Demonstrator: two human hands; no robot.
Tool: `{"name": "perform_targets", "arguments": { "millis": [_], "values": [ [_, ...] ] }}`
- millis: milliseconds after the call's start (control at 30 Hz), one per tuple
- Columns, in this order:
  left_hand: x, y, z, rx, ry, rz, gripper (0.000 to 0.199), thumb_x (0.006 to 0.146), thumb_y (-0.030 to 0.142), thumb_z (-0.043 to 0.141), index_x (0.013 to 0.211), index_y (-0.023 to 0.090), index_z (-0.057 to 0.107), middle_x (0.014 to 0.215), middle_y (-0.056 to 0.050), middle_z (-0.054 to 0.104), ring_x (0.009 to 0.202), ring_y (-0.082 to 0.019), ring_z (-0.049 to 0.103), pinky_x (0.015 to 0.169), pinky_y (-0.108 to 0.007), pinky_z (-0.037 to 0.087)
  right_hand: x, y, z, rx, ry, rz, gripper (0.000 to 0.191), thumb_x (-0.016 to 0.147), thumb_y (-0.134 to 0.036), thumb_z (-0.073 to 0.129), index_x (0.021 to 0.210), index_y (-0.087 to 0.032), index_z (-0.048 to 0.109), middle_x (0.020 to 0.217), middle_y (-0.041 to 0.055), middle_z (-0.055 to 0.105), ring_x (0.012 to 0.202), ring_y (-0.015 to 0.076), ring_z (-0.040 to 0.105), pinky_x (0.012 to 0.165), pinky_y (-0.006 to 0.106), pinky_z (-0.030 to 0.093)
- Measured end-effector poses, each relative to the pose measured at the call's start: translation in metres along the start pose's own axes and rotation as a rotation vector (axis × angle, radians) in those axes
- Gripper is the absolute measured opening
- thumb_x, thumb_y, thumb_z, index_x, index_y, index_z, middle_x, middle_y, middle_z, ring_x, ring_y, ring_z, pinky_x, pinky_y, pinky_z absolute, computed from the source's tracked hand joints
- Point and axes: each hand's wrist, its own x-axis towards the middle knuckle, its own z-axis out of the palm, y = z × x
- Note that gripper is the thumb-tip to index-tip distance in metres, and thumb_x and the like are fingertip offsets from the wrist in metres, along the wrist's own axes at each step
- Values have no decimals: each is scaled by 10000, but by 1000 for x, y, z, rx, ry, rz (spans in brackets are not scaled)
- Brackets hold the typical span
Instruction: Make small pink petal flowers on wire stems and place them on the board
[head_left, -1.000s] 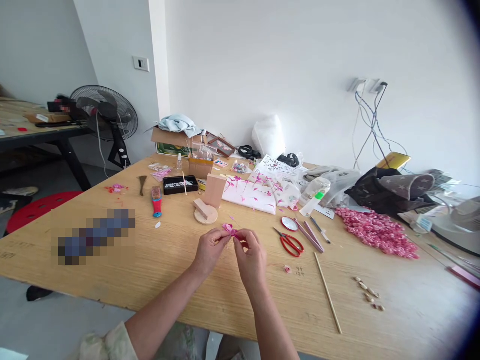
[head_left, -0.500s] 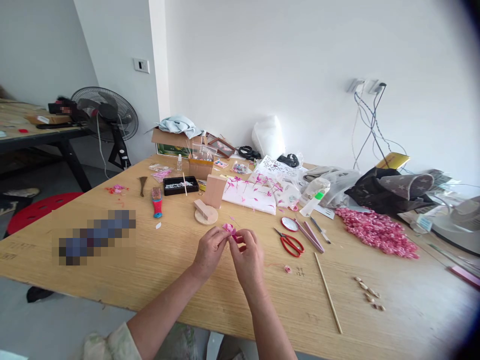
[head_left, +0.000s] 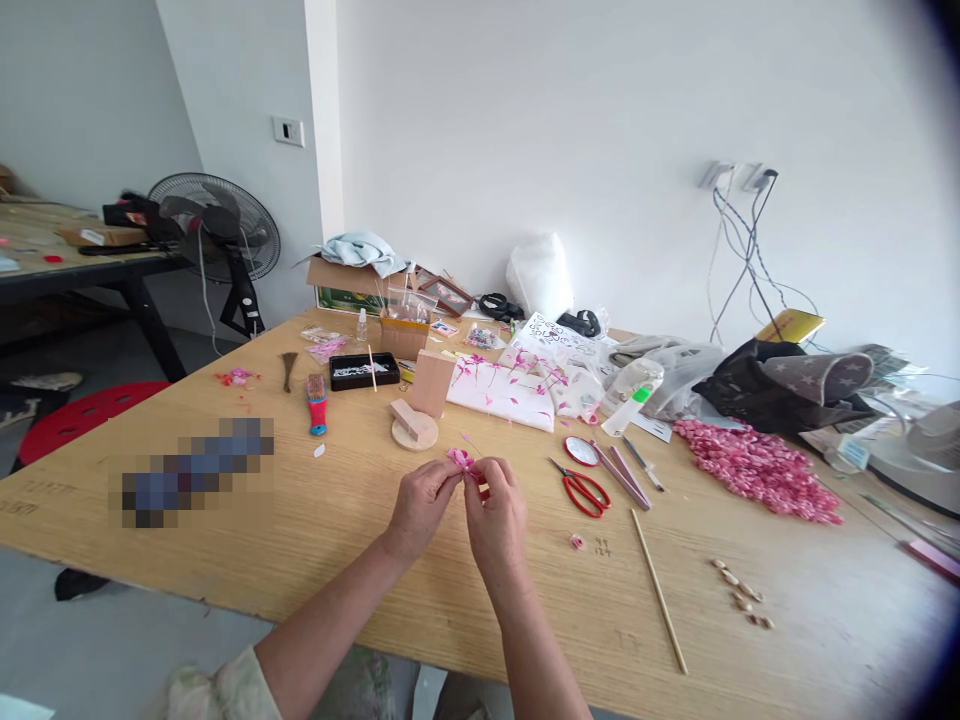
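Between my fingertips is a small pink artificial flower (head_left: 460, 459), held above the middle of the table. My left hand (head_left: 424, 502) pinches it from the left. From the right, my right hand (head_left: 496, 510) closes thumb and finger at its base, and part of the flower is hidden there. Just beyond stand a round wooden disc (head_left: 415, 434) with a small block on it and an upright wooden block (head_left: 433, 384). Right of my hands lie red-handled scissors (head_left: 589, 494) and a small spool of pink thread (head_left: 577, 541).
Pink flower stems lie on a white pad (head_left: 517, 402) at the back. A thin wooden stick (head_left: 660, 595), tweezers (head_left: 631, 478), a heap of pink pieces (head_left: 757, 470) and several shells (head_left: 739, 590) lie right. A brush (head_left: 317, 405) and black tray (head_left: 364, 371) lie left.
The flower has tilted slightly between my fingers, and my right fingers have closed in nearer its base. The whole view has shifted a little; the table things have stayed put.
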Motion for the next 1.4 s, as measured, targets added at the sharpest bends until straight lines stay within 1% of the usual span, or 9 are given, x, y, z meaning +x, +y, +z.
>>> {"name": "perform_targets", "arguments": {
  "millis": [133, 300, 433, 667, 867, 967, 1067, 1233, 1400],
  "values": [
    [0, 0, 0, -173, -27, -149, 163, 780, 206, 482, 832, 170, 633, 807, -30, 652, 744, -140, 589, 680, -233, 464, 1, -1, -4, -6, -38, -27, 109, 783, -141, 401, 719, -188, 475, 744, 5, 503, 671, 119, 471, 575, 218, 361],
    [2, -1, -1, -301, -70, -220, 182, 774, 238, 487, 822, 152, 639, 775, -28, 630, 707, -132, 564, 654, -231, 455, 3, -2, -9, -30, -61, -73, 116, 791, -134, 397, 721, -189, 471, 733, 6, 509, 687, 125, 475, 597, 222, 356],
    [5, 1, -4, -303, -61, -218, 168, 764, 239, 507, 775, 147, 647, 707, -19, 608, 674, -126, 541, 630, -225, 434, 4, -4, -11, -73, -70, -119, 124, 802, -132, 394, 725, -186, 474, 743, 10, 512, 693, 126, 474, 610, 228, 359],
    [8, 6, -14, -361, -71, -124, 145, 760, 234, 533, 814, 166, 651, 820, -38, 632, 820, -157, 553, 774, -266, 409, 0, -9, -14, -37, -47, -175, 113, 810, -143, 401, 823, -195, 501, 857, 37, 531, 795, 140, 491, 664, 259, 406],
    [4, 4, -22, -491, -64, -184, 127, 745, 241, 554, 745, 158, 650, 779, -29, 597, 786, -156, 530, 744, -268, 398, -8, -14, -21, 255, -54, -88, 387, 720, -110, 505, 1077, -242, 433, 1103, 66, 461, 855, 142, 515, 591, 242, 462],
    [2, 3, -21, -629, -45, -257, 102, 718, 237, 585, 707, 154, 643, 727, -11, 560, 733, -141, 506, 715, -265, 393, -9, -18, -23, 359, -73, -66, 339, 723, -104, 501, 1031, -240, 458, 1065, 55, 491, 846, 137, 531, 595, 238, 473],
    [0, 4, -19, -740, -24, -308, 75, 694, 220, 610, 678, 155, 641, 682, 6, 534, 703, -127, 486, 710, -262, 383, -9, -22, -23, 338, -56, -96, 231, 744, -109, 481, 945, -222, 500, 1006, 53, 519, 858, 142, 528, 607, 242, 473],
    [0, 3, -18, -815, -9, -315, 54, 689, 196, 613, 692, 159, 652, 731, -2, 560, 742, -131, 487, 738, -267, 373, -11, -24, -22, 265, -69, -138, 268, 738, -91, 464, 969, -219, 508, 1051, 66, 504, 904, 154, 511, 621, 252, 468],
    [0, -4, -17, -808, 20, -358, 78, 711, 206, 587, 718, 153, 644, 684, -3, 573, 711, -126, 493, 713, -254, 372, -10, -15, -20, 264, -6, -6, 335, 705, -133, 516, 1025, -228, 487, 1123, 71, 505, 928, 169, 514, 607, 253, 451]
  ]
}}
